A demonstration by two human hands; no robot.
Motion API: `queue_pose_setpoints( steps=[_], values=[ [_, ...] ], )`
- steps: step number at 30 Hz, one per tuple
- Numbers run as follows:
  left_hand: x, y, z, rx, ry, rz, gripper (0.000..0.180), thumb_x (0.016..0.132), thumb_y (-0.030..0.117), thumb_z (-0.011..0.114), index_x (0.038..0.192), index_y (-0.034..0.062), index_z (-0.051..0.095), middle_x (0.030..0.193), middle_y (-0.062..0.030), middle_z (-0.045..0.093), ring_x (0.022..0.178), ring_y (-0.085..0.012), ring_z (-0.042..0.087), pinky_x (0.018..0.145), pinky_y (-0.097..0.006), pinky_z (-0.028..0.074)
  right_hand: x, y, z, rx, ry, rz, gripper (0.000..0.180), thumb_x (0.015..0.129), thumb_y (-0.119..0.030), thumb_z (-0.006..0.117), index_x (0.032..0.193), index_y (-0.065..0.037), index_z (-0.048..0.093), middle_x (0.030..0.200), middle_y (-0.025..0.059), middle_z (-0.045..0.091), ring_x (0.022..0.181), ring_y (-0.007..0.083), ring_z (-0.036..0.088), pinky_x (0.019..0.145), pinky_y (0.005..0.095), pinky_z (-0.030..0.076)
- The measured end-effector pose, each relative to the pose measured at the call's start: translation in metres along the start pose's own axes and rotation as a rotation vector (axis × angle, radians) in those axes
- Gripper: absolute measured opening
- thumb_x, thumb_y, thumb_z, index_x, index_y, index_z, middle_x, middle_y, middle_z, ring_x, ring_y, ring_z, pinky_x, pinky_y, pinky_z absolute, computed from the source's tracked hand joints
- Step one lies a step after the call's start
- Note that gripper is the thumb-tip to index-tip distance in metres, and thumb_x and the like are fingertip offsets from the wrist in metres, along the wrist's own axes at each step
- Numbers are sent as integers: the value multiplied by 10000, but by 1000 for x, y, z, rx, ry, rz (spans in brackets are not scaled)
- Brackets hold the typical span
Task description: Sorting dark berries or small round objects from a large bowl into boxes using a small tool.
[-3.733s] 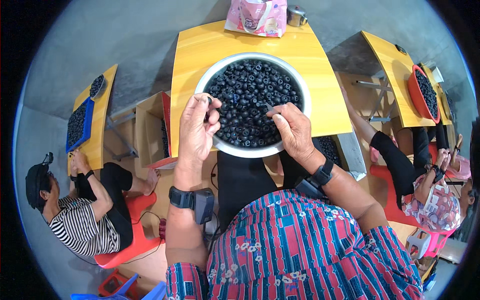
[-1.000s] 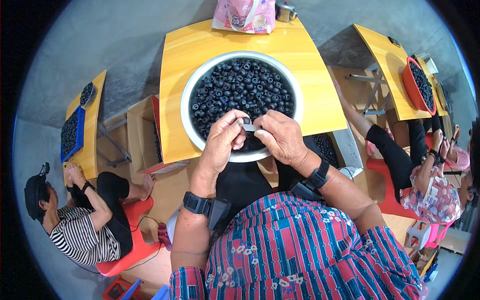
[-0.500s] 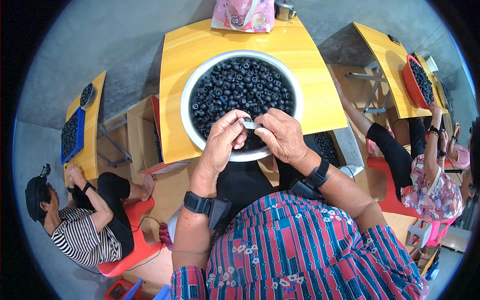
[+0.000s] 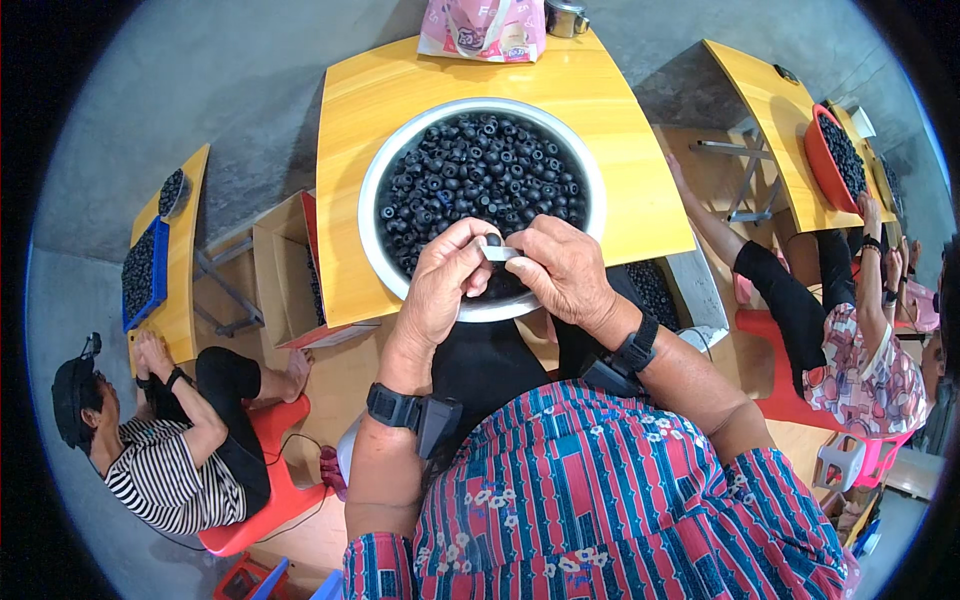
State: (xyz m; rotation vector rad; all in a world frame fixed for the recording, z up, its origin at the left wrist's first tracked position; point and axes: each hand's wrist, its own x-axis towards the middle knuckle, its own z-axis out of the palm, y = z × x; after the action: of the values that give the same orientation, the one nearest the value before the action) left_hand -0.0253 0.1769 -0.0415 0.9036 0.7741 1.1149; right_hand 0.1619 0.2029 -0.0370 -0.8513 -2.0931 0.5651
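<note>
A wide metal basin (image 4: 369, 225) full of small round black pieces with holes (image 4: 475, 175) stands at the near edge of the yellow table. Over its near rim, my two hands almost meet. My left hand (image 4: 440, 280) is closed, pinching one black piece (image 4: 493, 240) between thumb and fingers. My right hand (image 4: 565, 270) is closed on a short flat metal strip (image 4: 499, 254), which lies across the near side of that piece. Fingers cover most of the piece and the strip's right end.
A pink bag (image 4: 482, 30) and a metal pot (image 4: 567, 18) stand at the table's far edge. An open carton (image 4: 280, 265) is below left. Co-workers sit on both sides, by a blue tray (image 4: 146, 272) and a red basin (image 4: 832, 160) of black pieces.
My hands stay over the basin's near rim with the strip against the piece, hardly moved. The view has shifted very slightly. At right, a co-worker's arms have moved a little.
</note>
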Motion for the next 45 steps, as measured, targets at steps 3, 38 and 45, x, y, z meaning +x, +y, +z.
queue_pose_setpoints(
  steps=[3,38,45],
  values=[
    [0,3,3,8,6,-6,219,980,258,536,1016,47,581,791,47,494,629,-20,406,537,-166,317,1,-1,-1,1,-12,-17,180,851,-242,638,911,-74,614,773,107,520,721,311,550,638,404,455],
    [-1,2,0,8,-17,-12,207,984,256,527,1037,58,559,838,33,511,648,-33,416,560,-173,332,0,0,2,-29,-7,-19,169,871,-239,611,924,-79,605,750,99,528,713,302,555,636,399,455],
    [-1,2,-2,13,-12,-18,217,982,266,535,1032,56,560,831,31,504,656,-35,417,565,-177,334,2,0,3,-35,-1,-38,164,873,-233,613,919,-76,602,753,105,540,707,307,557,634,406,455]
  ],
)
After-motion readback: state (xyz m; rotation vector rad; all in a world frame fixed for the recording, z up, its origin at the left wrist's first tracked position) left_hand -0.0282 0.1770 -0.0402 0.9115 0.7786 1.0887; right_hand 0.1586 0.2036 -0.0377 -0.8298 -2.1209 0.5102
